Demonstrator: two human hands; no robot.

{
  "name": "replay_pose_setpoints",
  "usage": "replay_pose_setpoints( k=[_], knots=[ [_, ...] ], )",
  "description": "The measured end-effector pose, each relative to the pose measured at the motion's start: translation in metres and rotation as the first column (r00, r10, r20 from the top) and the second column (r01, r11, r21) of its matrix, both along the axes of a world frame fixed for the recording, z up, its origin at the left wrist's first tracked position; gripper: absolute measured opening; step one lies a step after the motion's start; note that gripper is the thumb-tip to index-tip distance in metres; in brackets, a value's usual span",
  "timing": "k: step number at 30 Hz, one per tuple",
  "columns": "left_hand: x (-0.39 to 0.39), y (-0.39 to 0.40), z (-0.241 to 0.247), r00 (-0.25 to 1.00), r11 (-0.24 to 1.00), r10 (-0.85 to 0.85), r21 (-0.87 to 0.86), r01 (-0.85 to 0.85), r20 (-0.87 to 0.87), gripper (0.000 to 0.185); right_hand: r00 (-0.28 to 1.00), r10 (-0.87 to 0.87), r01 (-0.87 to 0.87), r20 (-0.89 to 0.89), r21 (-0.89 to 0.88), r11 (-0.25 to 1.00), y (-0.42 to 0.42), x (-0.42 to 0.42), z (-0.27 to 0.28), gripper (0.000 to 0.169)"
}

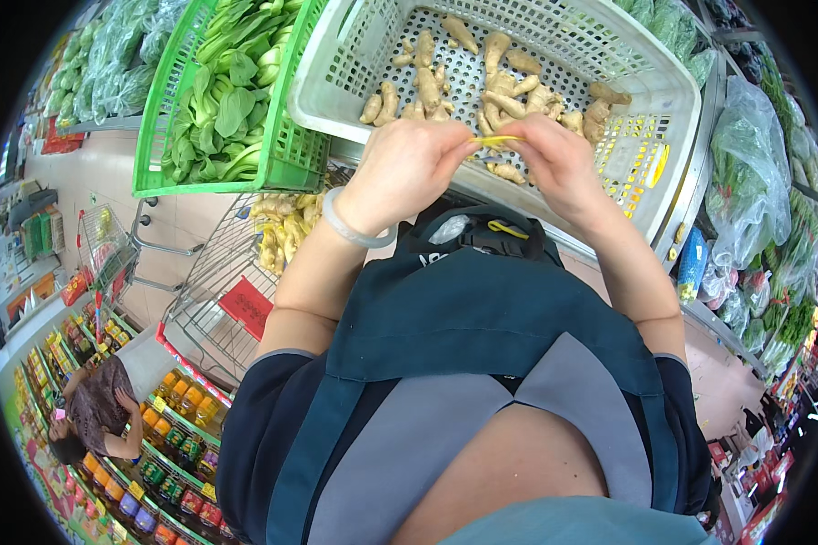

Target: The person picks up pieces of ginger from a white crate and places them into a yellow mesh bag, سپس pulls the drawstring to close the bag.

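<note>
My left hand [409, 170], with a pale bangle at its wrist, and my right hand [560, 163] are raised over the near rim of a white perforated plastic crate [661, 88]. Between them runs a thin yellow strip [496, 139], pinched by thumb and fingers at each end. Its exact kind is not clear. Pieces of ginger root [428, 85] lie scattered on the crate's floor, with a denser cluster just beyond my right hand. My hands hide part of the ginger and of the near rim. A yellow mark [658, 165] shows on the crate's right side.
A green crate [148, 153] of bok choy [228, 102] adjoins on the left. Below it stands a wire shopping cart [201, 300] near yellowish ginger [286, 231]. Bagged greens [750, 177] line the right. A person [105, 409] stands by bottle shelves at lower left.
</note>
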State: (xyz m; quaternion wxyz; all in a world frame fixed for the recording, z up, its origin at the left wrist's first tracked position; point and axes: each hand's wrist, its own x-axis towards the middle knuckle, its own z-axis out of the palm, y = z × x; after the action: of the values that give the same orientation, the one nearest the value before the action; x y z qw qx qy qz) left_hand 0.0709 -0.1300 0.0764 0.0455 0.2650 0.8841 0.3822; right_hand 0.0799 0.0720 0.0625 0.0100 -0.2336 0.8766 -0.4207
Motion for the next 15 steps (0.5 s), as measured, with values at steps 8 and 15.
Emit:
replay_pose_setpoints(
  k=[8,15],
  knots=[
    [-0.017,-0.014,-0.028,0.932,0.990,0.125,0.106,-0.094,-0.341,0.015,0.873,0.159,-0.072,0.462,-0.200,0.977,0.010,0.011,-0.005,0.007],
    [-0.015,0.011,-0.026,0.960,0.930,-0.279,0.239,0.280,-0.035,0.023,0.963,0.039,-0.014,0.268,-0.094,0.995,-0.018,0.007,-0.008,0.028]
  ],
)
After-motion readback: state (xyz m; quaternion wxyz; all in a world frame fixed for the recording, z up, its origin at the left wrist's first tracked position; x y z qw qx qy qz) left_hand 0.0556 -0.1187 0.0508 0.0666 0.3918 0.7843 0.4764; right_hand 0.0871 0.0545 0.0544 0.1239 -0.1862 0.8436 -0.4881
